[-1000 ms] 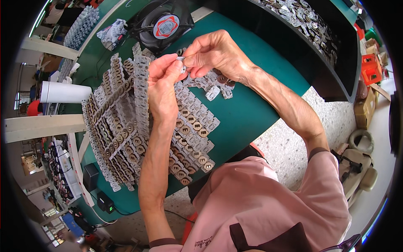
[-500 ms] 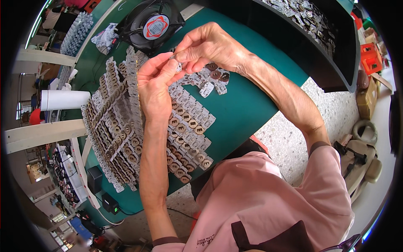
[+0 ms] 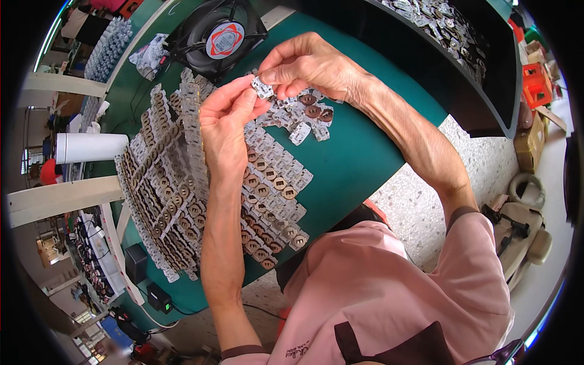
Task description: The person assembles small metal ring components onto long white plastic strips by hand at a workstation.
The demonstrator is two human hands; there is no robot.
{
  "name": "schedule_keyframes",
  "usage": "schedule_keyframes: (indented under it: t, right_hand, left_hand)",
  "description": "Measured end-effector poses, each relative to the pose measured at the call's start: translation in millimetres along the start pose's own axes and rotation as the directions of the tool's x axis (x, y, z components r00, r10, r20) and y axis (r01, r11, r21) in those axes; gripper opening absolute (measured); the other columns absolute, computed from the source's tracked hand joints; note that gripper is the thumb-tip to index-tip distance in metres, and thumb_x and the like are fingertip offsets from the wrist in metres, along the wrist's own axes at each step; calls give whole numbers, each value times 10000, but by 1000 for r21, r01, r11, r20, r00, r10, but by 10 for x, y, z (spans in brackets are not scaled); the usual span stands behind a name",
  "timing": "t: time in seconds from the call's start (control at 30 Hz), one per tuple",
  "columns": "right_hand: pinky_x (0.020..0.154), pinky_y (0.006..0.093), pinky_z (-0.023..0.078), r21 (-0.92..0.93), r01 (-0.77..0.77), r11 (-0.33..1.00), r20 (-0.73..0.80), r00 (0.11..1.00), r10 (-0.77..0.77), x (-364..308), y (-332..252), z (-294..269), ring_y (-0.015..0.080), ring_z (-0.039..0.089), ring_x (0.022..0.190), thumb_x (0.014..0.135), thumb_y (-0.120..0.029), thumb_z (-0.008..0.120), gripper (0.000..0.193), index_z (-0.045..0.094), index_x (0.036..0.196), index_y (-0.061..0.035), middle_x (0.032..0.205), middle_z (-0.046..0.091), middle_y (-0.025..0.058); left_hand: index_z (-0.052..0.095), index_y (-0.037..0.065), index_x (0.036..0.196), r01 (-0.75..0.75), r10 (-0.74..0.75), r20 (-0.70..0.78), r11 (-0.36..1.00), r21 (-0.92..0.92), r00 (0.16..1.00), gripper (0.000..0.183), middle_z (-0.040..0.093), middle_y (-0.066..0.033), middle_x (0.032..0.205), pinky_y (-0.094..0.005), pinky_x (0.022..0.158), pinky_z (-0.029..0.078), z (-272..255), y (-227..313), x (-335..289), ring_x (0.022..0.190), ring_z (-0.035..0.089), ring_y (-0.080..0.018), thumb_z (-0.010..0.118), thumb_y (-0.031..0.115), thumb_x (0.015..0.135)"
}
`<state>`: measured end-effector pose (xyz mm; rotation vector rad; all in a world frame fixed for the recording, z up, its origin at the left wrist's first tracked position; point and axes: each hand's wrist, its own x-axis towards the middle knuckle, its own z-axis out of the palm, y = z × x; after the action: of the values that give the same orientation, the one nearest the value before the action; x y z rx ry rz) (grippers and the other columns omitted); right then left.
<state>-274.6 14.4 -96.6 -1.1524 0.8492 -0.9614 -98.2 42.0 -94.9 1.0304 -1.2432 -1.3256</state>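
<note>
Between my two hands is a small whitish part [image 3: 262, 89], roughly rectangular with tiny dark openings. My right hand [image 3: 314, 66] pinches its upper edge between thumb and forefinger. Closed on its other side are the thumb and fingertips of my left hand [image 3: 227, 125]. Just below and to the right, a loose heap of similar parts [image 3: 299, 132] lies on the green table, some showing brown round faces. Rows of these parts [image 3: 274, 176], grey-white with brownish discs, are packed side by side under and around my left forearm, which hides some of them.
A black fan [image 3: 222, 39] stands at the far side of the green table [image 3: 359, 146]. A large black bin [image 3: 486, 91] holding many loose parts rises at the far right. A white roll [image 3: 91, 147] and wooden bars [image 3: 67, 198] border the left side.
The small part has turned in my fingers, so its broad whitish face now shows. My hands have stayed in nearly the same place.
</note>
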Motion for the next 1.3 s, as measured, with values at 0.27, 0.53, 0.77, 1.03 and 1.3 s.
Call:
schedule_keyframes:
  t: [0.27,0.53,0.77,1.03,1.3]
  right_hand:
    - [544,205,512,-53,-42,998,-73,997,38,33,24,64,107,612,602,783,-118,698,180,650,864,35,728,641,81]
    - [568,222,532,-93,-58,994,-105,993,48,38,11,96,129,623,613,789,-69,667,141,655,867,48,737,644,98]
    - [547,218,516,-89,-66,994,-126,990,55,39,9,107,118,612,598,801,-97,668,146,656,856,38,715,638,83]
    - [586,217,536,-101,-62,993,-111,993,51,46,17,112,126,630,628,787,-66,667,133,650,872,36,750,645,92]
    - [589,208,531,-98,-63,993,-103,993,53,38,17,121,108,622,627,808,-97,666,139,644,880,20,753,641,68]
  left_hand:
    - [629,-17,987,20,-20,-38,1000,13,999,152,646,-83,869,-247,640,540,-17,-47,12,681,613,-109,585,32,850]
    - [618,-21,963,58,-53,-92,997,52,994,130,635,-81,843,-254,626,533,-6,-70,17,659,598,-112,587,44,855]
    - [621,-22,961,50,-46,-86,998,46,995,133,637,-80,839,-253,626,531,3,-64,25,661,597,-111,595,50,852]
    - [621,-41,993,46,-42,-104,998,40,994,170,645,-90,831,-279,651,557,-16,-82,41,674,620,-133,601,12,833]
    - [619,-31,989,17,-17,-101,1000,4,995,163,650,-87,844,-261,642,545,-20,-122,39,679,617,-115,589,-7,831]
